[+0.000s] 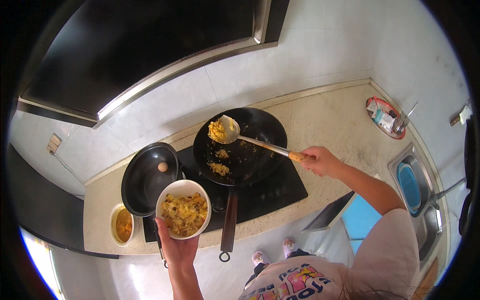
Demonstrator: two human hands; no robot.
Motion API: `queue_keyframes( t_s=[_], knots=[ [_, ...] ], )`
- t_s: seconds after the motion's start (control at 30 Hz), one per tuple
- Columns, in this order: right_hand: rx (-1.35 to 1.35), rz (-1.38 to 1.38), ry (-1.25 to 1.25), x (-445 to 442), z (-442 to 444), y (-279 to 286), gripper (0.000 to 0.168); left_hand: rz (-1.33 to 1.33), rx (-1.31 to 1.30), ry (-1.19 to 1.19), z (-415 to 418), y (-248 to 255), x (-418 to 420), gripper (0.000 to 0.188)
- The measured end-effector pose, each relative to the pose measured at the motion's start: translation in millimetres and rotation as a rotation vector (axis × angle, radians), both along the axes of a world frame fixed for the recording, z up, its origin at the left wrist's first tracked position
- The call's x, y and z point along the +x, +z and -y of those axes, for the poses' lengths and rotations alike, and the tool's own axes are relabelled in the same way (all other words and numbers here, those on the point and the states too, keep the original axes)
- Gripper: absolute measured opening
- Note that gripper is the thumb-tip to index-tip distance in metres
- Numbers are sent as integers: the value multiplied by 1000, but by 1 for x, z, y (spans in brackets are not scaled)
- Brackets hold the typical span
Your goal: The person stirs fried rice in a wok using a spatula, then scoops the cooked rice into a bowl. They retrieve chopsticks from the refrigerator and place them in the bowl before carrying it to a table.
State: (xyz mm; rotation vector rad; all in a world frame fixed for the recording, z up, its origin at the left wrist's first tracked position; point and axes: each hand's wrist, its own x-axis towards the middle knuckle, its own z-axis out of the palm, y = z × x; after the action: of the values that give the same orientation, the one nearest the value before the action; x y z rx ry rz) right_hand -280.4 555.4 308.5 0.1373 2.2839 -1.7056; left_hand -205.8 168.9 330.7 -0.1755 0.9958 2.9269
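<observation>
My left hand (178, 245) holds up a white bowl (207, 210) filled with fried rice (184, 215). A metal ladle with a wooden grip (268, 147) is in my right hand (320, 161); its head holds yellow rice and lies over the upper left of a large black wok (258, 172). Small clumps of rice (218, 168) stick to the inside of the wok, which sits on a black glass cooktop (288, 187). The wok's dark wooden handle (229, 225) points toward me, to the right of the bowl.
A smaller black pan (144, 187) with one egg (162, 167) is at the left, beside a white container of orange-brown food (123, 225). A red-rimmed tray (390, 131) and a steel sink (397, 161) with a blue basin (408, 187) are on the right. A range hood (187, 56) hangs above.
</observation>
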Motion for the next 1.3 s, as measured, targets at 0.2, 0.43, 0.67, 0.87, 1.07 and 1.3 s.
queue_keyframes(
  t_s=[0.2, 0.43, 0.67, 0.87, 1.07, 1.3],
  knots=[
    [113, -114, -35, 45, -4, 30, 34, -19, -27, -116, -12, -16, -40, 52],
    [219, -365, -44, 111, -13, 57, 36, -19, -14, -158, -29, -30, -88, 46],
    [777, -640, 2, 161, -15, 65, 43, -13, -22, -115, -63, -22, -101, 50],
    [1057, -993, 28, 171, -13, 62, 44, 70, -63, -92, -75, -22, -102, 54],
    [1213, -1112, 12, 175, -16, 59, 37, 41, -31, -106, -81, -20, -101, 58],
    [1310, -1241, 1, 177, -23, 65, 34, 39, 36, -126, -79, -19, -102, 59]
  ],
)
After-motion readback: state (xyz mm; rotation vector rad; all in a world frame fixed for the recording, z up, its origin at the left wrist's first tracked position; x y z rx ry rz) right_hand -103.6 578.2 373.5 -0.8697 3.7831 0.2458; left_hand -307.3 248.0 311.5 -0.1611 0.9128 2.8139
